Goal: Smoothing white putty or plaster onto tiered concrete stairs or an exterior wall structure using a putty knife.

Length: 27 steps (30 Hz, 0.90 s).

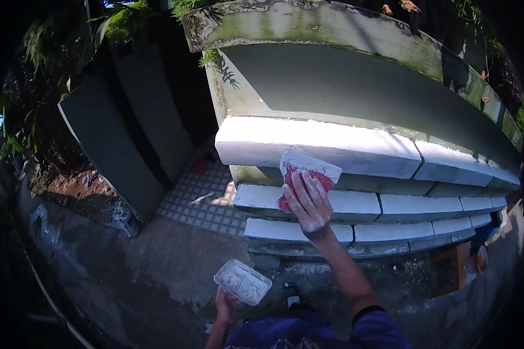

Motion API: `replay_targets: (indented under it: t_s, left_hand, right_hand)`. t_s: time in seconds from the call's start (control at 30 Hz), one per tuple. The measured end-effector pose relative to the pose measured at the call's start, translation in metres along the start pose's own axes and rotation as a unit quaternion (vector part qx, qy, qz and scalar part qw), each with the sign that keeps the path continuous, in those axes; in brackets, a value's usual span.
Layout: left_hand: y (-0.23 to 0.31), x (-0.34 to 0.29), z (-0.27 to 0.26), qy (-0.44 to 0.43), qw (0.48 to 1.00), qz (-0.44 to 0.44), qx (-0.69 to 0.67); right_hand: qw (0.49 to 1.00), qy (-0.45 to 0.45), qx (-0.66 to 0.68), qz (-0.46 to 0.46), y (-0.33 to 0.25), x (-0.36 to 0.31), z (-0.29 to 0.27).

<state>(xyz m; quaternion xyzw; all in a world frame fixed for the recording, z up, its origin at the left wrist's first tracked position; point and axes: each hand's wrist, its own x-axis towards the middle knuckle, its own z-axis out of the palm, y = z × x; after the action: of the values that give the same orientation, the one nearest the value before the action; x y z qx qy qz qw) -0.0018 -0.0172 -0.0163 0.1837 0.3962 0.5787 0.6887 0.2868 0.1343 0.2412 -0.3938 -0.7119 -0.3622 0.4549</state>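
My right hand, dusted white, is closed on a red spreader with white paste along its upper part. The spreader lies against the front face of the topmost white ledge, near its left part. Low in front of me, my left hand grips a shallow, clear rectangular plastic tub by its near left side. White paste covers the inside of the tub. Fingers under the tub are hidden.
Lower white-topped steps run rightward below the ledge, split by dark joints. A mossy wall rim rises behind. Leftward stand a grey-green panel and a tiled floor patch. A terracotta pot sits far right.
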Motion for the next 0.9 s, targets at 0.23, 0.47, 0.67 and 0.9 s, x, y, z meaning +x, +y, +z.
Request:
replay_targets:
  t_s: [0.23, 0.47, 0.67, 0.9]
  left_hand:
    - [-0.01, 0.003, 0.006, 0.013, 0.999, 0.027, -0.04]
    - [-0.004, -0.022, -0.013, 0.062, 0.996, 0.049, -0.039]
    - [0.006, -0.022, -0.025, 0.063, 0.996, 0.057, -0.037]
    - [0.022, -0.038, -0.041, 0.089, 0.993, 0.073, -0.008]
  right_hand:
    - [0.984, -0.169, -0.003, -0.05, -0.005, -0.055, 0.049]
    - [0.991, -0.051, 0.087, -0.093, -0.015, -0.019, 0.01]
    - [0.997, -0.046, -0.048, 0.025, 0.007, -0.027, 0.055]
    - [0.989, -0.082, 0.076, -0.092, -0.037, -0.044, 0.057]
